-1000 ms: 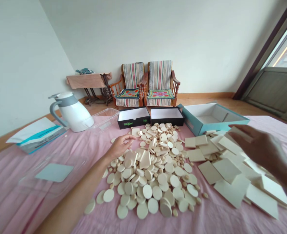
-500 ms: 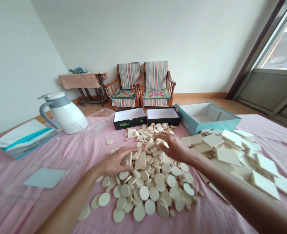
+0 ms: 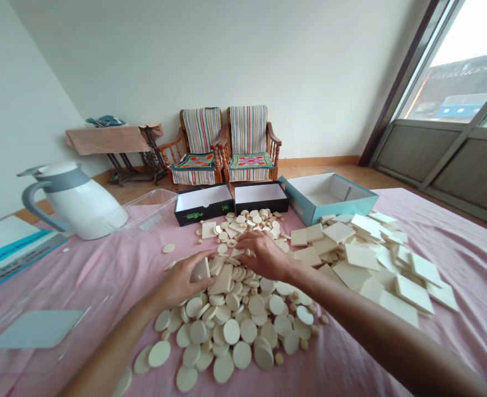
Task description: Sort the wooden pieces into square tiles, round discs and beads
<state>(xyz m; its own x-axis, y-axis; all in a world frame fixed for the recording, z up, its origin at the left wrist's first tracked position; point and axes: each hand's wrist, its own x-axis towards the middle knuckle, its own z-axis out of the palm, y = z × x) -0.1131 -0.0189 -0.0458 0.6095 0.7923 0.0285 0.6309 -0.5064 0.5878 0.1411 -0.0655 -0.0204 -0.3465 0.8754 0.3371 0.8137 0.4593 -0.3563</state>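
Note:
A heap of pale wooden discs (image 3: pixel 231 331) lies on the pink cloth in front of me, with square pieces and small bits mixed in. My left hand (image 3: pixel 184 278) is at the heap's left side, its thumb and fingers closed round a square wooden piece (image 3: pixel 201 269). At the top of the heap is my right hand (image 3: pixel 264 255), palm down, its fingers bent over the pieces. Whether its fingertips hold one is hidden. Many square wooden tiles (image 3: pixel 361 256) are piled to the right of the heap.
Two black boxes (image 3: pixel 204 205) and a blue box (image 3: pixel 330 207) stand behind the heap. On the left are a white-grey jug (image 3: pixel 84 204), clear plastic trays (image 3: pixel 146 220) and a blue-white packet (image 3: pixel 14 251). Two chairs (image 3: pixel 247 143) stand beyond the pink cloth (image 3: pixel 144 275).
The view has turned to the right, so things sit further left. My right hand has drawn toward my left hand over the heap. My left hand still has the square piece.

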